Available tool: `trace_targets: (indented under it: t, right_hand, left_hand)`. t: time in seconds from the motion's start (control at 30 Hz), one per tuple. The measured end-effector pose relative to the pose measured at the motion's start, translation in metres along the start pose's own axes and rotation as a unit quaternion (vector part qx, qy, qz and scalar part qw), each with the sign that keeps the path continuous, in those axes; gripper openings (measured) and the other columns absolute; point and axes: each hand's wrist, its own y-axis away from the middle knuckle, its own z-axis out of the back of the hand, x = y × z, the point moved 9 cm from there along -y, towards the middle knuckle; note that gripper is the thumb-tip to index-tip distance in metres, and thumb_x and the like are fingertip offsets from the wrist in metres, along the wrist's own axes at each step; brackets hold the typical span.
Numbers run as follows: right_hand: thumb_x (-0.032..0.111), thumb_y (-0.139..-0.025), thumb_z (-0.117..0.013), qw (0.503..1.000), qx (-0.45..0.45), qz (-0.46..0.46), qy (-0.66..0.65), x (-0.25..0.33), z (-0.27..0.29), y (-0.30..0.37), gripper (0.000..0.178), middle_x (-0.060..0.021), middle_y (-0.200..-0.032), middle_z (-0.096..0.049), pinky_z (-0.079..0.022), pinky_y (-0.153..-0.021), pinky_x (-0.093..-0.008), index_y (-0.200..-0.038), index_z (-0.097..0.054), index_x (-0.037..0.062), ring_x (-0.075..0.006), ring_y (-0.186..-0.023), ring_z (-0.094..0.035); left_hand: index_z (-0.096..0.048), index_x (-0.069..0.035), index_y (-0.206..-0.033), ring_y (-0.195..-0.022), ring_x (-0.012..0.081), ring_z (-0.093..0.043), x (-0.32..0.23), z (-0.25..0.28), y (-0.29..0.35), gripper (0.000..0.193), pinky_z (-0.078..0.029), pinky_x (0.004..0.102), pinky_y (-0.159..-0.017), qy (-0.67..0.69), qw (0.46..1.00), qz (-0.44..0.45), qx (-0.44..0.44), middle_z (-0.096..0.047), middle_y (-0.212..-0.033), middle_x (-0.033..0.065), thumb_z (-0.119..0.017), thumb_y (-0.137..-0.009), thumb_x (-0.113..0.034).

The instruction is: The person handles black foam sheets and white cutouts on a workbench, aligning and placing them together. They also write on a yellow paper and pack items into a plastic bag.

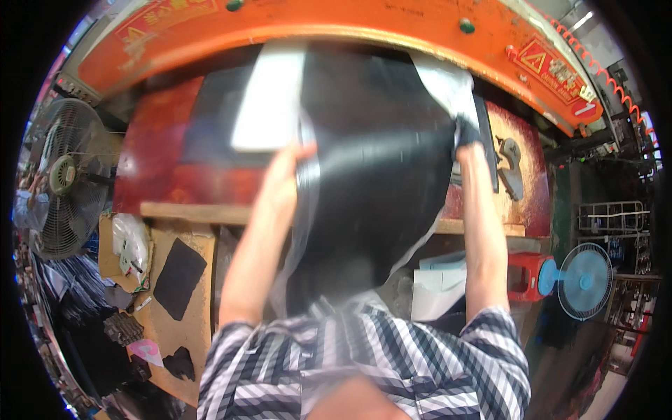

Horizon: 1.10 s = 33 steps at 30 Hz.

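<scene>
A wide black sheet (pixel 371 189), glossy and with a pale, see-through-looking edge, stretches from under the orange machine down to my striped shirt. My left hand (pixel 294 159) pinches its left edge, the fingers partly smeared by motion. On the opposite side my right hand (pixel 467 134), which has something dark over its fingers, is closed on the sheet's right edge. A white board (pixel 269 98) lies to the left of the sheet, on the reddish work surface (pixel 150 150). Whitish material (pixel 444 80) shows behind its upper right corner.
An orange machine beam (pixel 350 17) spans the far side. A dark, curved sole-shaped piece (pixel 511 168) lies on the right of the surface. Fans stand at both sides, one grey (pixel 63 175), one blue (pixel 585 281). Black scrap (pixel 180 278) lies on a lower left table.
</scene>
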Motion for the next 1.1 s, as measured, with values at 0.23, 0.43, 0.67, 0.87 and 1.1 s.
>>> trace_targets:
  t: [0.23, 0.43, 0.67, 0.87, 1.1]
  right_hand:
    - [0.023, -0.082, -0.062, 0.976, 0.137, 0.147, 0.08, 0.062, 0.016, 0.003, 0.022, -0.0043, -0.086, -0.061, -0.048, -0.06, -0.0268, -0.097, -0.058, 0.0074, -0.0147, -0.072, -0.061]
    - [0.026, -0.083, -0.065, 0.938, 0.095, 0.036, 0.332, -0.039, 0.118, 0.091, 0.034, -0.0038, -0.082, -0.062, -0.045, -0.063, -0.0275, -0.105, -0.061, 0.0011, -0.0122, -0.07, -0.055]
    - [0.023, -0.082, -0.066, 0.879, 0.13, 0.084, 0.451, -0.05, 0.082, 0.112, 0.033, -0.0062, -0.088, -0.065, -0.046, -0.073, -0.0293, -0.104, -0.063, -0.0001, -0.014, -0.08, -0.058]
    - [0.025, -0.079, -0.07, 0.923, 0.04, 0.038, 0.381, -0.034, 0.063, 0.117, 0.035, -0.0072, -0.087, -0.064, -0.045, -0.069, -0.0304, -0.102, -0.065, 0.0, -0.0154, -0.078, -0.055]
    - [0.037, -0.072, -0.076, 0.853, 0.04, 0.144, 0.5, 0.048, -0.004, -0.007, 0.066, -0.0133, -0.103, -0.065, -0.051, -0.072, -0.03, -0.119, -0.057, -0.0054, -0.0193, -0.087, -0.062]
  left_hand:
    - [-0.065, 0.0, -0.096, -0.086, 0.0254, -0.06, -0.114, -0.091, -0.163, 0.019, -0.052, 0.0359, -0.07, -0.199, 0.905, -0.37, -0.069, -0.064, -0.094, 0.0137, -0.052, -0.081, 0.0]
    - [-0.06, -0.004, -0.12, -0.111, 0.0213, -0.054, -0.116, -0.082, -0.155, 0.044, -0.039, 0.0297, -0.096, -0.609, 0.662, -0.426, -0.092, -0.06, -0.121, 0.013, -0.067, -0.077, -0.009]
    - [-0.062, -0.002, -0.115, -0.085, 0.0097, -0.057, -0.076, 0.035, 0.001, 0.034, -0.046, 0.0224, -0.074, -0.625, 0.697, -0.323, -0.139, -0.065, -0.1, 0.0027, -0.064, -0.088, -0.023]
    - [-0.057, -0.001, -0.109, -0.074, 0.008, -0.054, 0.002, 0.062, 0.029, 0.031, -0.043, 0.022, -0.064, -0.69, 0.698, -0.179, -0.063, -0.062, -0.084, 0.0038, -0.067, -0.085, -0.018]
    - [-0.06, -0.001, -0.096, -0.07, 0.0208, -0.061, -0.057, -0.073, -0.051, 0.028, -0.047, 0.0323, -0.065, -0.746, 0.489, -0.446, -0.071, -0.062, -0.074, 0.0085, -0.068, -0.082, -0.024]
